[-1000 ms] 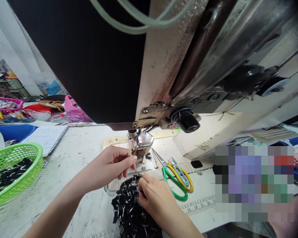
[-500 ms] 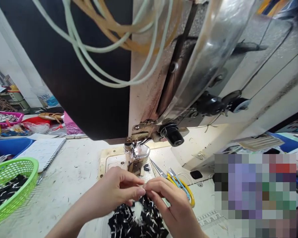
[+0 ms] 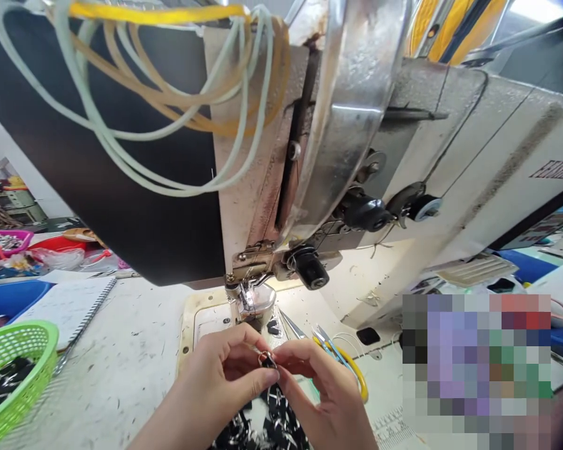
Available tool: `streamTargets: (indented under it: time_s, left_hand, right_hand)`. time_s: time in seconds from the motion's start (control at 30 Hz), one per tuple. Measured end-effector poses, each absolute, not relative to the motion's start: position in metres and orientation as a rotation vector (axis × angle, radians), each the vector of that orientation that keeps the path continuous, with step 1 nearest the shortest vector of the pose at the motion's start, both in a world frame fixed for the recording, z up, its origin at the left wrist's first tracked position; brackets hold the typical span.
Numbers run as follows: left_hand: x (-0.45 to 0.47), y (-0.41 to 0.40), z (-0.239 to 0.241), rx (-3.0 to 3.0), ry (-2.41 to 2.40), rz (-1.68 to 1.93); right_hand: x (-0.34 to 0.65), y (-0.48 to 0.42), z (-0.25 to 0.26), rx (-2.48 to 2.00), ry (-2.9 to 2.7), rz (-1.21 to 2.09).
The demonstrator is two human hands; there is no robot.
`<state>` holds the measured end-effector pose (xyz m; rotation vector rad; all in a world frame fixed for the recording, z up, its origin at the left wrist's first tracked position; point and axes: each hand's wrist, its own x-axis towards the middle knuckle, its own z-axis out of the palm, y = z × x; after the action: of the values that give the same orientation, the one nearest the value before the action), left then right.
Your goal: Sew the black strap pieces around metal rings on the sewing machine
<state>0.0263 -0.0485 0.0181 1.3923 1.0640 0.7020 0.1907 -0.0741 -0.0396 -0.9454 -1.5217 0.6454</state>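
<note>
My left hand (image 3: 218, 375) and my right hand (image 3: 326, 384) meet in front of the sewing machine (image 3: 256, 181). Their thumbs and fingers pinch a small black strip with a metal ring (image 3: 266, 360) between them. Part of the strip is hidden by the fingertips. Just beyond lies the presser foot (image 3: 251, 306), with small black scraps (image 3: 274, 327) beside it. Below my hands is a pile of black pieces with shiny metal parts (image 3: 279, 419), partly covered by my wrists.
Yellow-handled scissors (image 3: 359, 375) and blue thread snips (image 3: 333, 345) lie right of the needle area. A green basket (image 3: 47, 356) of black pieces stands left, near a spiral notebook (image 3: 82, 300). A clear ruler (image 3: 394, 428) lies front right. Pale tubing (image 3: 169, 187) hangs over the machine head.
The view has tilted up and shifted right. Between my fingertips the strip and its metal ring now show, where earlier the fingers hid them.
</note>
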Motion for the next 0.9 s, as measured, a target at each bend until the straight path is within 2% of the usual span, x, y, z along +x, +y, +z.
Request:
streamTargets:
  time_s: [0.23, 0.53, 0.77, 0.9]
  left_hand:
    - [0.029, -0.050, 0.017, 1.575, 1.220, 0.851]
    - [0.030, -0.051, 0.017, 1.355, 1.123, 1.051]
    - [0.026, -0.049, 0.013, 1.394, 1.054, 0.889]
    - [0.026, -0.050, 0.013, 1.383, 1.135, 0.930]
  right_hand:
    - [0.193, -0.073, -0.031, -1.034, -1.486, 0.559]
    - [0.201, -0.077, -0.023, -0.898, -1.263, 1.114]
    - [0.191, -0.077, -0.009, -1.036, -1.160, 1.112]
    - [0.194, -0.077, -0.007, -1.023, -1.135, 1.171]
